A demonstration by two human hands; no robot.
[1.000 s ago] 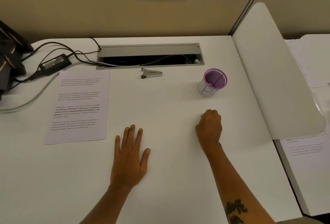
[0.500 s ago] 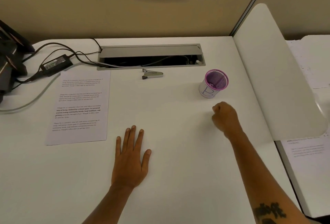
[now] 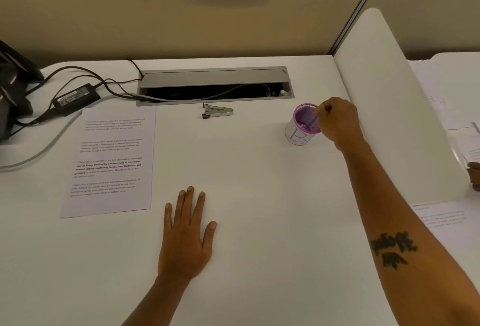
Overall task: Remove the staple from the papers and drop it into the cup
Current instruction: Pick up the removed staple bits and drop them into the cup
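The papers (image 3: pixel 111 162) lie flat on the white desk (image 3: pixel 246 182) at the left, printed side up. A metal staple remover (image 3: pixel 217 111) rests in front of the cable slot. The purple mesh cup (image 3: pixel 304 124) with a white label stands at the right. My right hand (image 3: pixel 337 120) hovers at the cup's right rim, thumb and fingertip pinched together over the opening on a tiny staple that barely shows. My left hand (image 3: pixel 187 234) lies flat on the desk, palm down, fingers spread, holding nothing.
An open cable slot (image 3: pixel 215 86) runs along the desk's back. A black power adapter (image 3: pixel 75 98) and cables lie at the back left beside dark equipment (image 3: pixel 13 91). A white divider panel (image 3: pixel 384 107) stands right of the cup, with more papers (image 3: pixel 441 216) beyond it.
My right hand has moved from the middle of the desk forward and to the right, up to the cup's rim. My left hand has stayed flat in place.
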